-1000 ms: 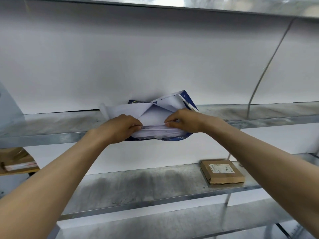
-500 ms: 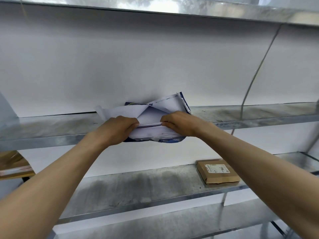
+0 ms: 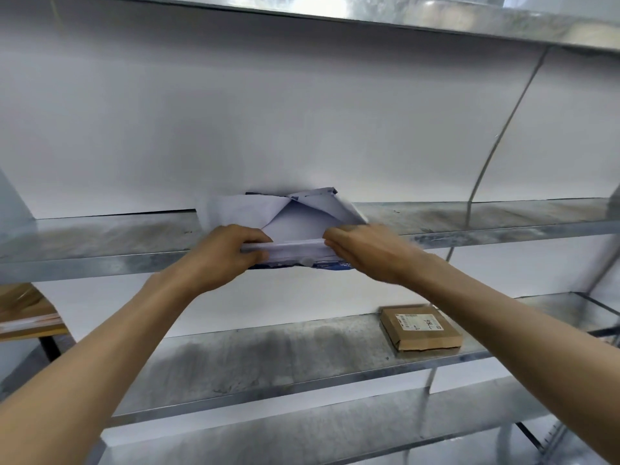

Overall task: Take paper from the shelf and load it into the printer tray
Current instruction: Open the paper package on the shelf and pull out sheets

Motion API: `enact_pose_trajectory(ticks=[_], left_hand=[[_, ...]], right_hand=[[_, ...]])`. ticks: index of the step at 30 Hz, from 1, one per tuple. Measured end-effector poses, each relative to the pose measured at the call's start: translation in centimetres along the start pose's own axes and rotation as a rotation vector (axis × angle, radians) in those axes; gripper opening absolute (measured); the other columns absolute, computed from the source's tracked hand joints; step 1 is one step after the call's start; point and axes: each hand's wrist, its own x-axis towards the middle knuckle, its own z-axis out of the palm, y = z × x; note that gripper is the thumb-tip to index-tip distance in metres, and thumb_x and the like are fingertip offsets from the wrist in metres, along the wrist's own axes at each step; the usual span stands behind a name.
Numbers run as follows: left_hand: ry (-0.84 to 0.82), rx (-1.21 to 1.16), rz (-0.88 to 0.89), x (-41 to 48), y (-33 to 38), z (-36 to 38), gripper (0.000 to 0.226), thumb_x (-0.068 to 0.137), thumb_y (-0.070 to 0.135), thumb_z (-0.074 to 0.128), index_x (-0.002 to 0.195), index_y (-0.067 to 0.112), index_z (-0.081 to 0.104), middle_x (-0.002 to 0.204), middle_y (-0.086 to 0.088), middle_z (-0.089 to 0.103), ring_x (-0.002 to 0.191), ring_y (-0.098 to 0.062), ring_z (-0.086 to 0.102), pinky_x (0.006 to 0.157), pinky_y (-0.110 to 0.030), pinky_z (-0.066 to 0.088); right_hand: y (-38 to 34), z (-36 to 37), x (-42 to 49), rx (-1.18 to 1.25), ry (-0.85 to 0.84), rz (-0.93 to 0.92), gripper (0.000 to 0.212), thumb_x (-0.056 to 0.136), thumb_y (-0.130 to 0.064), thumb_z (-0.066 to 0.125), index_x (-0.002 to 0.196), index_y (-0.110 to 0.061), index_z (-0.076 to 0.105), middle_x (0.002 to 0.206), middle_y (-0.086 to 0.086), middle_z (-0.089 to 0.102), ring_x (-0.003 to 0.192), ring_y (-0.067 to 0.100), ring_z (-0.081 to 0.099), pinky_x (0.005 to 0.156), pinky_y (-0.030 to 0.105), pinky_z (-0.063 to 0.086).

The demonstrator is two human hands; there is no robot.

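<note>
An opened ream of white paper (image 3: 295, 226) in a torn blue-and-white wrapper (image 3: 302, 264) lies on the metal shelf (image 3: 100, 236) at chest height, its flaps folded up. My left hand (image 3: 231, 253) pinches the left end of a stack of sheets at the ream's front edge. My right hand (image 3: 365, 250) grips the right end of the same stack. The stack's front edge is lifted slightly from the rest. The printer is not in view.
A small brown cardboard box (image 3: 419, 327) with a white label sits on the lower shelf (image 3: 268, 357) at the right. A wooden surface with papers (image 3: 27, 317) shows at the far left. Another shelf (image 3: 369, 15) runs overhead.
Both hands have shifted their grip along the front edge of the paper, and the stack has come forward a little over the shelf edge. The view moved slightly right.
</note>
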Motion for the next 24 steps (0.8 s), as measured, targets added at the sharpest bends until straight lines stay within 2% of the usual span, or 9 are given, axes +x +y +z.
enact_pose_trajectory(ticks=[3,5,8,11,14,16,18,21,24], left_hand=[[0.054,-0.029,0.066,-2.1,0.2,0.8,0.017,0.095,0.016,0.059,0.100,0.021,0.075,0.092,0.014,0.071,0.082,-0.007,0.063,0.072,-0.019,0.047],[0.135,-0.036,0.151,-3.1,0.2,1.6,0.019,0.095,0.012,0.060,0.104,0.014,0.076,0.096,0.012,0.073,0.087,-0.003,0.063,0.079,-0.015,0.047],[0.246,-0.056,0.201,-4.4,-0.1,2.5,0.019,0.093,0.008,0.062,0.104,0.011,0.076,0.100,0.008,0.073,0.088,-0.004,0.065,0.080,-0.010,0.045],[0.291,-0.168,0.139,-5.5,-0.4,3.5,0.018,0.090,0.005,0.065,0.105,0.009,0.075,0.111,0.004,0.069,0.105,-0.011,0.064,0.086,-0.004,0.043],[0.238,-0.310,-0.025,-6.7,-0.5,4.1,0.025,0.088,0.004,0.065,0.111,0.010,0.073,0.135,0.006,0.052,0.122,-0.007,0.052,0.097,-0.019,0.043],[0.163,-0.478,-0.149,-7.3,-0.1,4.0,0.031,0.083,0.010,0.062,0.112,0.016,0.070,0.140,0.009,0.043,0.121,-0.006,0.048,0.101,-0.028,0.042],[0.188,-0.762,-0.266,-7.5,0.9,3.7,0.031,0.074,0.019,0.056,0.103,0.020,0.068,0.133,0.003,0.055,0.104,-0.009,0.056,0.107,-0.036,0.040],[0.379,-0.912,-0.468,-7.4,2.2,3.4,0.009,0.083,0.015,0.062,0.090,0.020,0.066,0.095,0.001,0.063,0.085,-0.014,0.055,0.088,-0.033,0.045],[0.304,-0.916,-0.609,-7.5,2.7,3.7,0.021,0.086,0.001,0.059,0.104,0.011,0.061,0.101,-0.007,0.064,0.087,-0.023,0.059,0.074,-0.036,0.046]], right_hand=[[-1.5,0.1,-2.5,0.098,-0.003,0.003,0.027,0.101,-0.039,0.034,0.102,-0.020,0.054,0.097,-0.001,0.064,0.081,0.022,0.061,0.066,0.041,0.052],[-2.1,0.0,-3.4,0.311,0.001,0.206,0.041,0.099,-0.049,0.028,0.104,-0.024,0.060,0.109,-0.003,0.065,0.101,0.019,0.056,0.084,0.039,0.048],[-2.6,0.7,-3.6,0.545,-0.006,0.610,0.035,0.096,-0.039,0.041,0.121,-0.021,0.059,0.130,0.003,0.053,0.123,0.026,0.041,0.102,0.043,0.039],[-4.2,0.8,-3.5,1.106,0.039,0.905,0.034,0.091,-0.018,0.053,0.124,-0.011,0.049,0.122,0.009,0.047,0.102,0.022,0.051,0.091,0.040,0.046],[-5.7,0.1,-3.7,1.529,0.111,0.977,0.040,0.090,0.005,0.054,0.124,-0.010,0.040,0.119,0.008,0.049,0.092,0.020,0.057,0.077,0.033,0.057],[-6.2,-0.1,-4.2,1.590,0.105,0.971,0.051,0.088,0.010,0.057,0.132,-0.011,0.038,0.119,0.011,0.055,0.089,0.023,0.061,0.066,0.031,0.061],[-6.5,-0.3,-4.8,1.595,0.106,0.964,0.058,0.087,0.011,0.059,0.135,-0.013,0.038,0.114,0.012,0.060,0.087,0.025,0.063,0.062,0.030,0.062],[-6.7,-0.8,-6.4,1.592,0.077,0.988,0.064,0.085,0.010,0.062,0.136,-0.020,0.039,0.097,0.004,0.061,0.083,0.023,0.064,0.051,0.026,0.059],[-6.6,-0.8,-8.1,1.576,0.010,0.996,0.075,0.083,0.006,0.065,0.145,-0.022,0.033,0.113,0.009,0.061,0.095,0.027,0.064,0.054,0.026,0.056]])
